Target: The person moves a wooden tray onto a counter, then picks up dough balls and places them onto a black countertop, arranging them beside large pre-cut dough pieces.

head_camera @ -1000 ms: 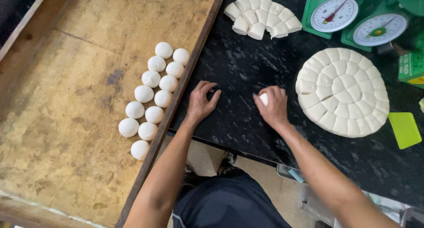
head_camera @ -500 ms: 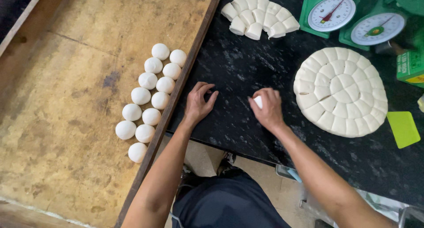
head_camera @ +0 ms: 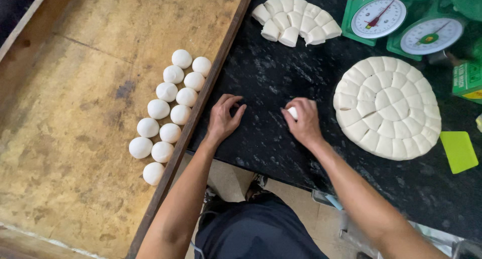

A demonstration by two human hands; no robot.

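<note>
1. We noted the wooden board (head_camera: 75,153) filling the left half of the frame and the black stone counter (head_camera: 266,78) taking the right half; neither had shifted since the earlier views.
2. At right of centre lay the round scored dough disc (head_camera: 386,106), cut into wedges and squares. Its outline matched the earlier frames, so we judged that no further piece had been pulled from it in this interval.
3. At the upper right stood two green dial scales (head_camera: 379,18); a lime-green scraper (head_camera: 458,151) lay at the right edge.
4. At upper centre sat the smaller heap of cut dough pieces (head_camera: 296,20), unchanged.
5. Eleven rolled dough balls (head_camera: 168,113) lay in two rows along the board's right edge; the count held, so no ball had yet been added.
6. The right hand (head_camera: 304,123), at centre frame, was cupped over a small dough piece (head_camera: 291,112) on the counter; it had slid slightly leftward, which we read as rolling under way.
7. The left hand (head_camera: 223,118), just left of it, rested on the counter with fingers curled; whether it covered dough we could not tell.
</note>
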